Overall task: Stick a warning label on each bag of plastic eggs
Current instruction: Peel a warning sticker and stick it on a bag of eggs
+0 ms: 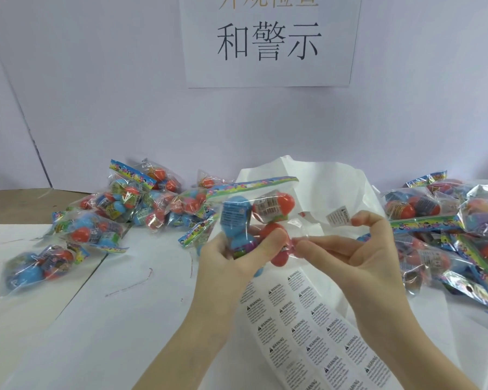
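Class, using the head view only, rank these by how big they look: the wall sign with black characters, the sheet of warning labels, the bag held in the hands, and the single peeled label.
1. wall sign
2. sheet of warning labels, partly cut off by the frame, so possibly comparable
3. held bag
4. peeled label

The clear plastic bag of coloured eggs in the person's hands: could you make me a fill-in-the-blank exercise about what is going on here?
1. The left hand grips a clear plastic bag of blue and ____ plastic eggs.
2. The small white warning label sticks to a fingertip of the ____ hand.
3. The white sheet of printed warning labels lies on the table ____ the hands.

Missing words: red; right; below
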A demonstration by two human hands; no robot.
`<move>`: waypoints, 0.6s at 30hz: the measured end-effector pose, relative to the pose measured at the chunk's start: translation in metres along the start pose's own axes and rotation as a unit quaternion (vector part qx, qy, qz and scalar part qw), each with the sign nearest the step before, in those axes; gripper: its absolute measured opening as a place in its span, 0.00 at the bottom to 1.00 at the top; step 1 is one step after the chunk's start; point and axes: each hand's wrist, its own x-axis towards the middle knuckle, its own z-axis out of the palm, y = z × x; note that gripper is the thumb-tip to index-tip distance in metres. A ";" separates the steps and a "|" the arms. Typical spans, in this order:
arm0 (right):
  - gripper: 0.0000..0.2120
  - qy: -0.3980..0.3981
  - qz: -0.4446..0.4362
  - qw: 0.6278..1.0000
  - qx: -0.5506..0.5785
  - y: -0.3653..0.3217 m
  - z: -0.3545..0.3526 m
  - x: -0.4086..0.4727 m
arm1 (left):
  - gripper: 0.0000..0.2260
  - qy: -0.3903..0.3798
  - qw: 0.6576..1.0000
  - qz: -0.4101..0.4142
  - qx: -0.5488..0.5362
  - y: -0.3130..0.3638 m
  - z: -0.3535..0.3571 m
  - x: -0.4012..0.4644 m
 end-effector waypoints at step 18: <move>0.34 0.011 -0.019 0.999 0.027 0.002 0.002 0.001 | 0.18 0.019 0.999 -0.010 -0.024 -0.002 0.001 0.000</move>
